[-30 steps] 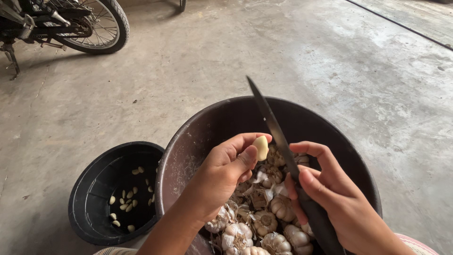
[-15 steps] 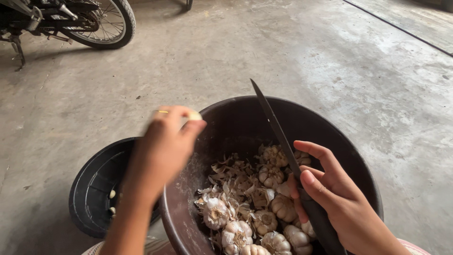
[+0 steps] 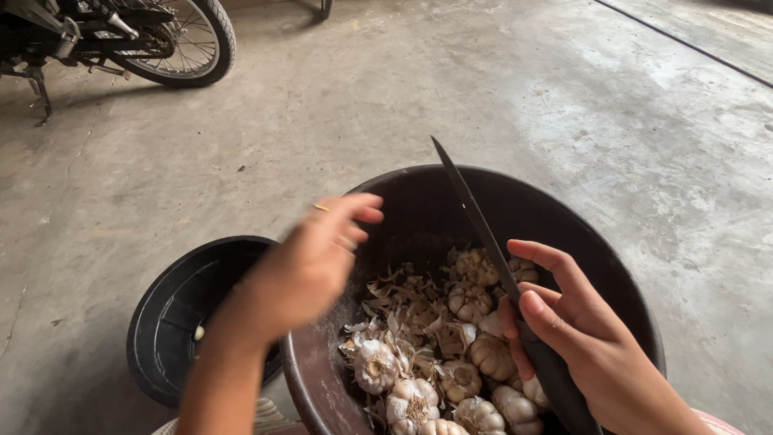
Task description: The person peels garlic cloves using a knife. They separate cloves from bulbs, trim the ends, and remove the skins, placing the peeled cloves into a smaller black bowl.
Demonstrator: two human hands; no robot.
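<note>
A knife [image 3: 491, 258] is held in the right hand [image 3: 592, 354]. The fingers are closed around the dark handle, and the long dark blade points up and away, over the big basin [image 3: 612, 266]. The forefinger is stretched out beside the blade.

The left hand [image 3: 310, 270] is seen above the near-left rim of the basin, between the basin and the small tub [image 3: 161, 322]. This hand is blurred. The fingers are loosely bent and partly opened, and it cannot be told if something is held in them.

The basin is dark brown and round. Many garlic bulbs [image 3: 471, 302] are lying in it, together with dry white skins [image 3: 403, 290]. The bulbs are mostly gathered in the near part of the basin, under the knife and the right hand.

The small tub is black and stands on the floor [image 3: 483, 97], just beside the basin on its left. One pale clove [image 3: 199, 332] is seen inside it; the rest of its inside is hidden by the left arm.

The floor is grey concrete. At the top left a motorbike wheel [image 3: 181, 40] is seen, well apart from the basin.
</note>
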